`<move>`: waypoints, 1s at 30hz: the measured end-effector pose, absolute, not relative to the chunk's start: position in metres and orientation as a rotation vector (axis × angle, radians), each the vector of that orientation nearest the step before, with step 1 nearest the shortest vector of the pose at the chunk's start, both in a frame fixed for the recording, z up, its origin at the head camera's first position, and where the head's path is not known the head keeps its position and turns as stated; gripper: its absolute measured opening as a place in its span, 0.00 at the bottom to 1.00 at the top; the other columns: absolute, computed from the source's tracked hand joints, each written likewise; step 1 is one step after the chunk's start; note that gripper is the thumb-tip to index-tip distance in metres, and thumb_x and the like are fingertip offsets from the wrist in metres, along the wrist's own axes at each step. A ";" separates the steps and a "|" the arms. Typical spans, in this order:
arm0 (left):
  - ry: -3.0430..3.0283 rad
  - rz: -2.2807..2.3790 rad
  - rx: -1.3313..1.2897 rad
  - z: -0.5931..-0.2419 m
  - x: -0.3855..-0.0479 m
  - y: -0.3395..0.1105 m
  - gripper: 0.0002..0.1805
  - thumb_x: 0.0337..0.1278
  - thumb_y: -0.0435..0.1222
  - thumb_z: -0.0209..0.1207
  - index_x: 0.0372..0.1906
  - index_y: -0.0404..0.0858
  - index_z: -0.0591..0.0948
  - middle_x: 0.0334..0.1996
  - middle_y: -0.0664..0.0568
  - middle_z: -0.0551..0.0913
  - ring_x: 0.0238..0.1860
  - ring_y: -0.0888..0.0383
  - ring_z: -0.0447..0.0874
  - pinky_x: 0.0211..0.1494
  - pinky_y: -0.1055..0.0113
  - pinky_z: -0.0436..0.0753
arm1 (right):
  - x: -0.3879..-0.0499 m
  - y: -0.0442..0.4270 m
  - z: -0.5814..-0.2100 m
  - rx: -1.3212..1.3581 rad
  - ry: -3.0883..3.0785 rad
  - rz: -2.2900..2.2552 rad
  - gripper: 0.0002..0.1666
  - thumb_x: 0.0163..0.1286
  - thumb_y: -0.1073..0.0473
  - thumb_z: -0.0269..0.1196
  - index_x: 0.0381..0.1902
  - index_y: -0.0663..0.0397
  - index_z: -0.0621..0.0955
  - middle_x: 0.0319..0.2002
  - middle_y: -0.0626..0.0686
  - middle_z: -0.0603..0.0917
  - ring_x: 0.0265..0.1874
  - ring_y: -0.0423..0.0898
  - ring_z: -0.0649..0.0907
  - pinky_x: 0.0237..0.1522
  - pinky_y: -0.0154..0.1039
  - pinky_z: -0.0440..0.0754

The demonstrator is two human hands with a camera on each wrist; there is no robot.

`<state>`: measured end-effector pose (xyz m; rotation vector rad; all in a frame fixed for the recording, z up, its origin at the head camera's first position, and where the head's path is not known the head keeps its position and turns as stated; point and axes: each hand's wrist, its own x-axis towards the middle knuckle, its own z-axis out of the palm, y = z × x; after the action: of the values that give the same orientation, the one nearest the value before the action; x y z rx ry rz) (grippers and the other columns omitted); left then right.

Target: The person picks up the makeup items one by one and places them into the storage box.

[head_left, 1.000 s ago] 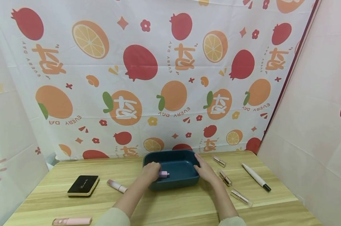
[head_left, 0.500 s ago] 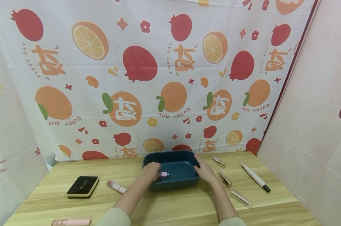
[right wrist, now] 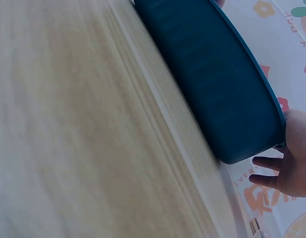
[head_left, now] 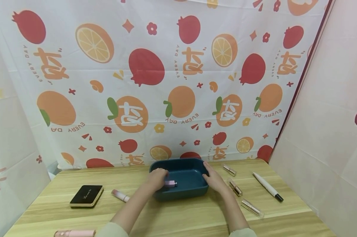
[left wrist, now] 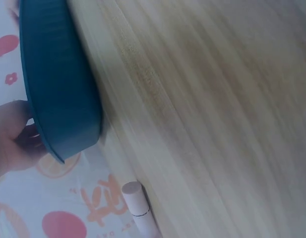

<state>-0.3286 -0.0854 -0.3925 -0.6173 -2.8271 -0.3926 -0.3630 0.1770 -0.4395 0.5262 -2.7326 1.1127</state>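
A dark teal box [head_left: 190, 179] stands on the table, its top uncovered. Inside, at its left, lies a purple cosmetic tube [head_left: 170, 184]. My left hand [head_left: 157, 177] is over the box's left end, its fingers loosely bent just above and beside the tube; the fingertips are partly hidden. In the left wrist view, that hand [left wrist: 11, 136] shows behind the box's rim. My right hand [head_left: 214, 179] holds the box's right edge, thumb over the rim. In the right wrist view, two fingers of the right hand [right wrist: 296, 158] stretch out past the end wall.
On the left are a black compact [head_left: 87, 196], a pink-and-white lip gloss tube [head_left: 120, 195] and a pink tube [head_left: 75, 233]. Several lipsticks, one a gold-and-clear lipstick [head_left: 252, 208], and a white pen [head_left: 267, 186] lie on the right. A fruit-print curtain [head_left: 178, 75] hangs behind.
My left hand has loosened from the purple tube and shifted slightly up and left, leaving the tube in the box. The right hand stays at the box's right edge.
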 end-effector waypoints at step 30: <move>-2.663 -0.719 -0.696 -0.370 -0.313 -0.127 0.09 0.40 0.21 0.63 0.31 0.33 0.82 0.28 0.47 0.80 0.34 0.50 0.79 0.38 0.56 0.78 | -0.364 0.177 -0.440 0.507 -2.747 1.115 0.32 0.69 0.64 0.52 0.68 0.63 0.58 0.68 0.62 0.56 0.66 0.58 0.56 0.62 0.55 0.55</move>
<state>-0.3131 -0.1266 -0.3703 -0.6957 -2.6626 -0.7193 -0.3636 0.1769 -0.4404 0.5070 -2.7468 1.1152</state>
